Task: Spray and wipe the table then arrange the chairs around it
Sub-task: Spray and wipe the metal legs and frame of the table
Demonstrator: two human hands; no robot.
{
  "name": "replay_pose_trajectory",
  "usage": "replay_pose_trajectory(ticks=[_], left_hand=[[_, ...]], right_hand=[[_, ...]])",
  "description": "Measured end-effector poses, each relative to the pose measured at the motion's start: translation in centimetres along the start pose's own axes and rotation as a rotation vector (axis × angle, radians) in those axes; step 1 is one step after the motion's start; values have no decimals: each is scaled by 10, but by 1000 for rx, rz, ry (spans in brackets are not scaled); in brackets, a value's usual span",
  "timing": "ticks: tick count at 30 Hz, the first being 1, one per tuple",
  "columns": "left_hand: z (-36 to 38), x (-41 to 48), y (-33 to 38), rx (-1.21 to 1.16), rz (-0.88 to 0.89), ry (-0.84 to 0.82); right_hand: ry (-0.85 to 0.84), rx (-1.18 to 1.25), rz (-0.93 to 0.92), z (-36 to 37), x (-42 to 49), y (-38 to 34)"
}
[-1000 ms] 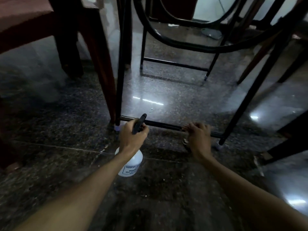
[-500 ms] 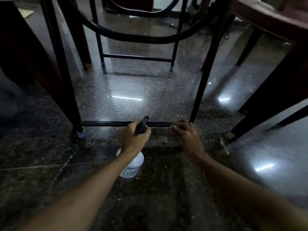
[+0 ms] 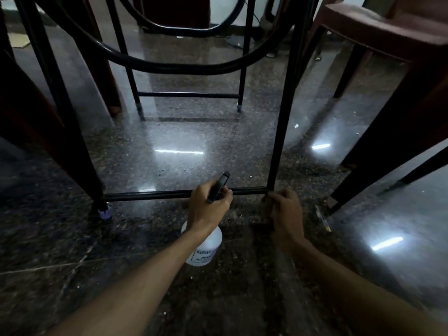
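Two bare forearms reach forward and down toward a dark, speckled stone floor (image 3: 169, 141) that shines with strips of reflected light.

The left hand (image 3: 208, 209) grips a spray bottle (image 3: 206, 248). Its fingers (image 3: 226, 198) are wrapped tightly round the black trigger head, and the white body hangs below the wrist, just above the floor. The nozzle points away over a low bar (image 3: 150, 195) of a black metal frame.

The right hand (image 3: 287, 214) is just beside it. Its fingers are curled over the end of that low bar where it meets an upright leg (image 3: 281, 117). The light is too dim to tell whether a cloth lies under the palm.

Further off, a curved brace (image 3: 169, 67) and a far bar (image 3: 189, 95) complete the frame, probably the underside of the bench.

A red-brown chair (image 3: 388, 35) stands to the right and a darker chair (image 3: 29, 122) to the left, both near the frame.

The bench top is out of view, so its cleaning cannot be judged. The work seems to be at the spray-and-wipe stage, low on the frame. Arranging the chairs looks still to be done.
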State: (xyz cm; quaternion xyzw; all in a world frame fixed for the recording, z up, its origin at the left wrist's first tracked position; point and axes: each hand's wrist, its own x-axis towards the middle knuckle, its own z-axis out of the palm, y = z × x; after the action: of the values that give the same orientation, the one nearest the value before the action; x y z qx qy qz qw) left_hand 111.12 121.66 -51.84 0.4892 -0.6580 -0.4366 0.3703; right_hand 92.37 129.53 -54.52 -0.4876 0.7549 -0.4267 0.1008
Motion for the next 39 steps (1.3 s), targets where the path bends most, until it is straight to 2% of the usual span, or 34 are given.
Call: replay_pose_trajectory(ticks=[2,5,7,9,10,13,16,18,21,23,25,28,30,32,35,37,39], left_hand=[[5,1,-2,-16,-1,-21],[11,-1,5,-4,5,-13],[14,-3,9,2,-5,-22],[13,-2,11,-14,5,-28],[12,-1,15,-24,11,-26],[7,4,29,-36,54,-7],[0,2,44,-18,121,6],[-4,1,46,-18,125,13],[-16,1,53,-37,111,33],[-22,1,59,-45,104,20],[-28,2,66,-48,104,5],[-33,4,81,-29,145,14],[-35,7,95,-36,162,33],[-35,10,110,-72,162,40],[-31,11,133,-89,218,42],[-30,13,144,-105,225,42],[-29,20,154,-117,224,50]], right_hand=[[105,-63,-52,-9,22,-13],[325,-74,-250,-22,55,-43],[248,-131,-299,-16,49,-33],[128,-216,-286,-11,34,-20],[121,-198,-250,-13,32,-22],[269,-22,-173,-31,54,-59],[451,18,-278,-55,83,-99],[420,-20,-291,-56,85,-95],[231,-57,-139,-59,68,-71],[202,-79,-89,-68,68,-72],[236,-22,-110,-81,80,-102],[455,139,-196,-109,118,-167],[522,216,-245,-120,138,-192],[461,147,-268,-113,135,-189],[222,-23,-287,-99,112,-167],[261,-8,-267,-104,115,-169],[405,97,-244,-118,130,-185]])
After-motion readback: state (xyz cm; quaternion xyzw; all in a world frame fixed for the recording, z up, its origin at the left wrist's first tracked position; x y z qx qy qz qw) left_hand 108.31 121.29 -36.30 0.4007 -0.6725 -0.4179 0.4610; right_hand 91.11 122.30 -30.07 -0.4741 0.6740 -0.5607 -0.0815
